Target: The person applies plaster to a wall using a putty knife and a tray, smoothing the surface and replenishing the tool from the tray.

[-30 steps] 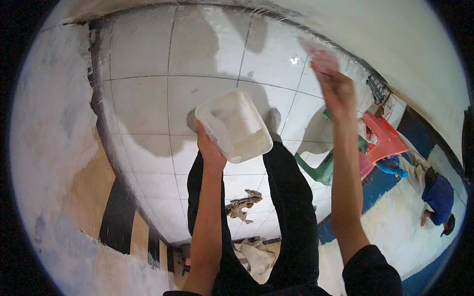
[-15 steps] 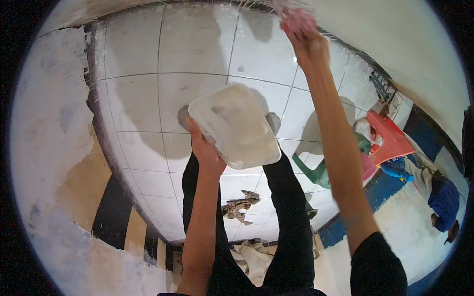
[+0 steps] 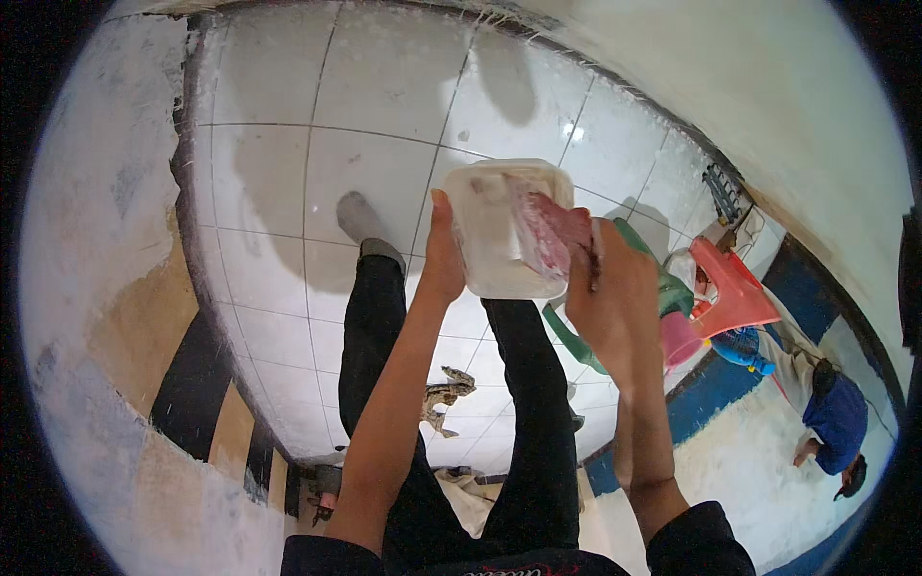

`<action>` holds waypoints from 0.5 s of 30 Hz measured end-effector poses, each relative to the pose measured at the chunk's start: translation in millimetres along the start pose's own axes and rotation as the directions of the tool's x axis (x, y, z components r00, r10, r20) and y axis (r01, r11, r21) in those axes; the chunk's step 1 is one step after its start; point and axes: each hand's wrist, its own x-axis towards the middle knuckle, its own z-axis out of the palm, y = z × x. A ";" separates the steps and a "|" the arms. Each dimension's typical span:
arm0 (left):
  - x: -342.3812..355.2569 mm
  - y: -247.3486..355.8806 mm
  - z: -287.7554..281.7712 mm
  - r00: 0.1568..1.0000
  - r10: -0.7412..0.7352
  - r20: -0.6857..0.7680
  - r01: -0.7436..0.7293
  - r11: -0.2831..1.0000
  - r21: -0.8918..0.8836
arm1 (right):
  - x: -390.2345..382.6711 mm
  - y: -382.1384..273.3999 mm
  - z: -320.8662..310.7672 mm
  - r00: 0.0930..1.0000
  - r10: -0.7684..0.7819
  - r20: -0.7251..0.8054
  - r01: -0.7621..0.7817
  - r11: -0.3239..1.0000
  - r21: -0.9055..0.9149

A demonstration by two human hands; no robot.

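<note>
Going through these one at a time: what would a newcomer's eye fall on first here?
Likely the whitish plastic tub just above the picture's middle, gripped by the left hand, while the right hand holds a pink, white-smeared wad at its right side. Next comes the bright red plastic stool or chair at the right, then the person in a blue top near the lower right rim.
</note>
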 end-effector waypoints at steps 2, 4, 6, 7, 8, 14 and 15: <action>1.3 -2.0 5.6 0.998 0.020 0.060 -0.019 1.000 -0.011 | 5.0 5.4 14.6 0.998 -0.055 -0.028 0.056 0.997 0.060; 3.2 -3.2 7.1 0.998 0.013 0.060 -0.013 1.000 -0.002 | 4.9 4.0 26.9 1.000 0.007 0.005 -0.007 0.996 0.094; 6.2 -4.5 5.4 0.999 0.019 0.050 -0.021 0.999 0.030 | 6.0 12.0 39.6 0.999 0.048 0.017 -0.051 0.973 0.225; 8.6 -4.1 5.6 0.999 0.032 0.043 -0.035 0.998 0.056 | 8.3 20.0 43.6 0.998 0.064 0.006 -0.064 0.956 0.286; 11.1 -3.7 5.9 0.998 0.045 0.037 -0.048 0.995 0.083 | 10.9 29.1 46.7 0.997 0.082 -0.005 -0.075 0.935 0.345; 19.0 -0.7 -9.8 0.999 0.041 0.025 -0.042 0.997 0.062 | 18.5 66.3 55.0 0.995 0.099 0.002 -0.073 0.719 0.691; 20.6 2.7 -10.3 0.999 0.054 -0.001 -0.054 0.998 0.029 | 20.3 72.6 50.4 0.992 0.103 0.070 -0.121 0.649 0.751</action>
